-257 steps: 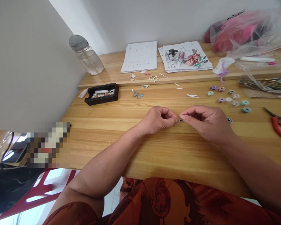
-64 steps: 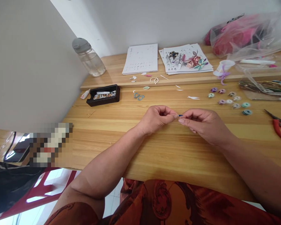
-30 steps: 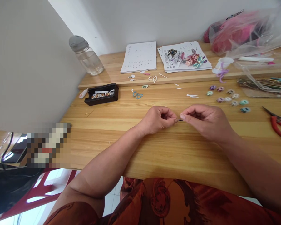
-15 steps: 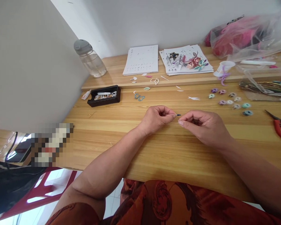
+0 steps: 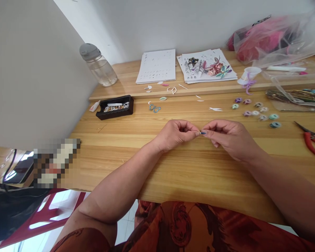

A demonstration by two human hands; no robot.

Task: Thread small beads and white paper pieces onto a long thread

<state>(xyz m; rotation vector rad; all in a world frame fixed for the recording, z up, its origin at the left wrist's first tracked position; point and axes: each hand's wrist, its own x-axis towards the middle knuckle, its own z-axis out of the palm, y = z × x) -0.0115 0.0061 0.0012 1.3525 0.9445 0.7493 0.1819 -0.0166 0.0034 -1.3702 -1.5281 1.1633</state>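
Note:
My left hand [image 5: 177, 135] pinches a tiny dark blue piece [image 5: 202, 133] between thumb and fingertips, just above the wooden table. From the other side, my right hand [image 5: 224, 135] closes its thumb and forefinger on the same piece, and the fingertips of both hands almost meet. Only a short bit of the piece shows; its kind is too small to make out. Beyond my hands lie a blue looped outline shape [image 5: 154, 109], a pale green leaf shape [image 5: 163, 99] and white paper slivers [image 5: 215, 109].
On the left are a black tray of beads [image 5: 114, 113], a small tube [image 5: 95, 106] and a water bottle [image 5: 102, 70]. Several thread spools [image 5: 275, 124] and red-handled pliers [image 5: 312, 143] lie right. Behind stand paper sheets [image 5: 157, 63], flower ornaments [image 5: 217, 70] and a plastic box [image 5: 291, 78].
My right hand has moved slightly left, and its fingertips have closed on the dark blue piece, which it was apart from before. My left hand keeps its pinch. The view has shifted slightly.

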